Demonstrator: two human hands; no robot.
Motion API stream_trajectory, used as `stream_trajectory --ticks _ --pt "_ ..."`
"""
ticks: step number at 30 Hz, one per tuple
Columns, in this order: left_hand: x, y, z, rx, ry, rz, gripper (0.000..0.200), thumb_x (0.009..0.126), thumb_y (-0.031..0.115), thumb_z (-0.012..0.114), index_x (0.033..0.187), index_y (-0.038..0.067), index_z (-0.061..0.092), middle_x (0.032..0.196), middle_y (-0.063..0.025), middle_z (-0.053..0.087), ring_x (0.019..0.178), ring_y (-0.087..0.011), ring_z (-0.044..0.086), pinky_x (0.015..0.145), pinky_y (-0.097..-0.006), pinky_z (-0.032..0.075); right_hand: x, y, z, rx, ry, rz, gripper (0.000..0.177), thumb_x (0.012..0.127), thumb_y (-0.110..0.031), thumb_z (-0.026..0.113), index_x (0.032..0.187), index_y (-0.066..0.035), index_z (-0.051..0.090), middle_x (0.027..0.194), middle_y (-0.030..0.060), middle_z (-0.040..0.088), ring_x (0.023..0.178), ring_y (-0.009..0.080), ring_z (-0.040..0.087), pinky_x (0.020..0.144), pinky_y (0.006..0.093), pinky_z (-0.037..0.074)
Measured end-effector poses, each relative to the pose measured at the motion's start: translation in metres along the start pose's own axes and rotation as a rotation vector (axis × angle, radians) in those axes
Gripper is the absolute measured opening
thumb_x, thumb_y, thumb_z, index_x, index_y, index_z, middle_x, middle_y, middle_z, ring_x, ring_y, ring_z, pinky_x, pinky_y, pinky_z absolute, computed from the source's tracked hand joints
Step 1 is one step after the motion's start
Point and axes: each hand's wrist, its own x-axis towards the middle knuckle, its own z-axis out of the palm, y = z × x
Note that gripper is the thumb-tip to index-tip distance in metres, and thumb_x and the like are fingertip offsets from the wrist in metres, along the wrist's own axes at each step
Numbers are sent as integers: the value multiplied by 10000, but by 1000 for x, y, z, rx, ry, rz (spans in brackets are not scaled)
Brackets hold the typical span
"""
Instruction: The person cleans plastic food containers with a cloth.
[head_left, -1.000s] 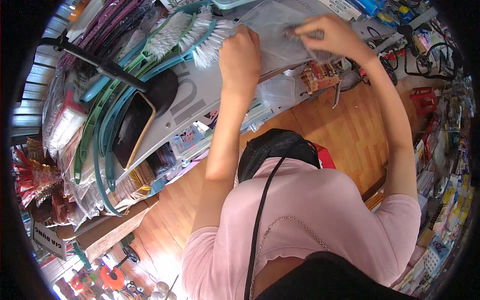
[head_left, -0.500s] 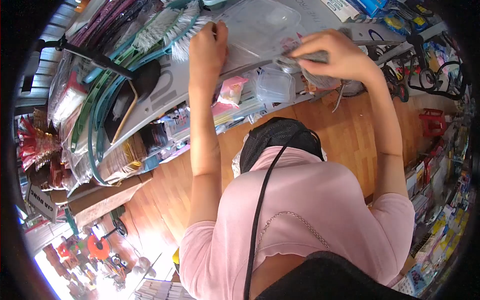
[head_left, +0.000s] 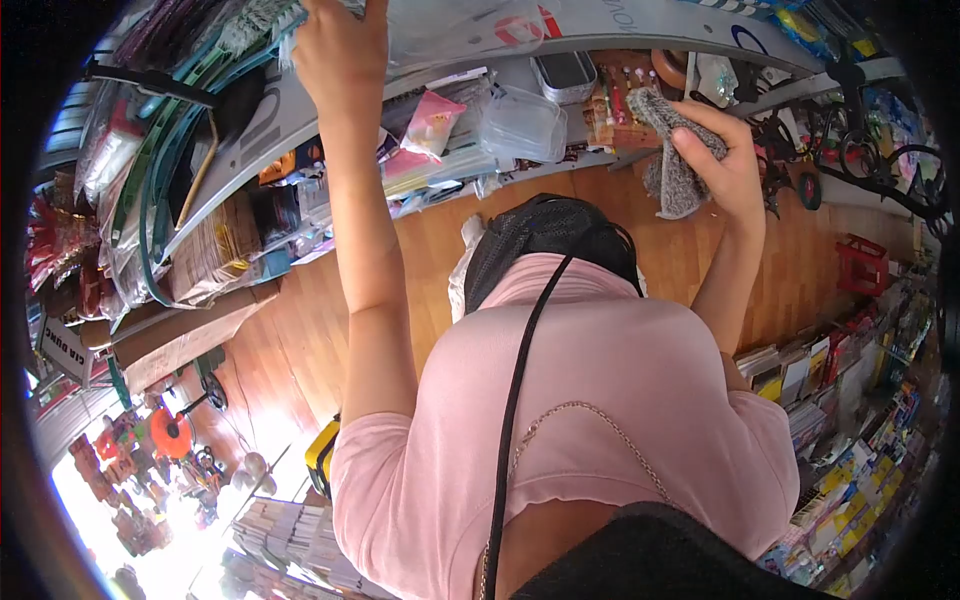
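Observation:
At the top left, my left hand reaches over the shelf, between white-bristled brushes and a clear plastic container. Its fingers curl down, but their tips are cut off by the frame edge, so what they hold is hidden. My right hand is closed on a grey fuzzy cloth, bunched up and hanging in front of the lower shelf. Below the shelf edge are a smaller clear plastic box and a pink-and-white packet.
The grey shelf edge runs across the top. Green and blue plastic strips stick out at left near a black-headed tool. Scissors and racks hang at right. A red stool stands on the wooden floor.
My right hand has come away from the clear container, down and to the right, carrying the grey cloth. My left hand sits further up and left in view. The whole view has shifted.

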Motion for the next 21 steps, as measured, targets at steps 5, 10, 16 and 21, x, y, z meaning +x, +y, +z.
stream_trajectory --ticks 5,10,16,21 --pt "-35 9 -15 -343 433 243 124 945 129 569 892 18 586 681 -118 639 560 -186 605 525 -279 455 -13 19 -5 109 30 254 311 887 -165 669 1121 39 651 901 47 674 799 83 579 728 245 467" --pt "-167 9 51 -354 -245 674 121 756 174 690 836 135 608 703 6 575 587 -180 604 510 -297 487 -21 44 -9 76 75 261 292 888 -155 673 1102 42 652 870 34 671 765 71 576 694 238 469" --pt "-281 -75 205 -42 -589 496 528 816 328 670 1290 154 514 1326 -49 528 1161 -225 566 973 -451 455 -34 46 -10 -1 85 255 293 891 -153 669 1105 46 649 879 39 663 783 70 571 702 240 469" --pt "-314 -93 223 107 -639 540 429 829 303 618 1238 177 577 1352 -52 527 1180 -201 563 975 -425 447 -45 49 -14 12 126 337 302 900 -165 657 1120 41 647 884 37 660 787 66 566 704 235 464"
